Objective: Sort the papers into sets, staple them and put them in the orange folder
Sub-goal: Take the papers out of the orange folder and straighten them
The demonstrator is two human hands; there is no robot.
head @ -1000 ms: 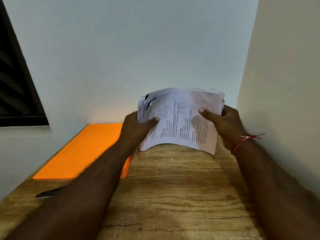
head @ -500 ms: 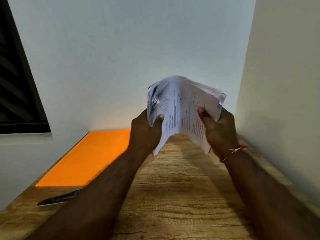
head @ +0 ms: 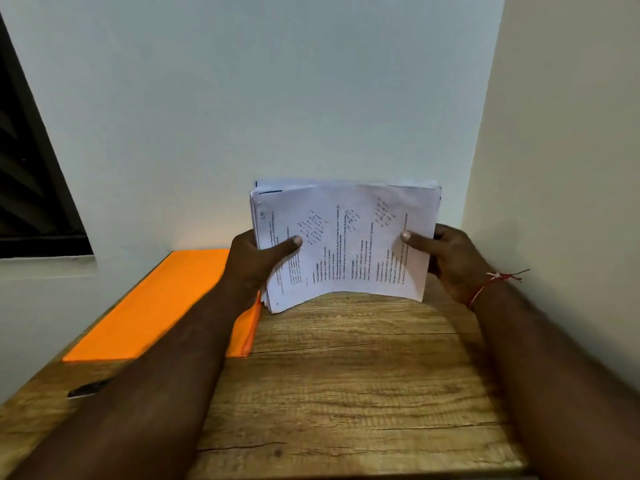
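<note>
Since half a second ago, the thick stack of white printed papers (head: 346, 244) has relaxed from a sharp peaked buckle into a shallow arch, and the two hands sit wider apart. The left grip (head: 258, 261) clamps the stack's left edge, with the thumb on the printed face and the fingers curled behind. The right grip (head: 450, 261) holds the right edge the same way. The stack stands upright between the grips, over the grained wooden desk (head: 346, 393); whether its lower edge touches cannot be told. The flat orange folder (head: 156, 306) lies closed below and to the left of the left grip. A small dark object (head: 86, 389), too blurred to name, lies further toward the person.

The step seems to be squaring the stack before sorting. Both grips should probably ease a little so the sheets can slide, then tap the lower edge on the desk between them, thumbs light to avoid creasing.
</note>
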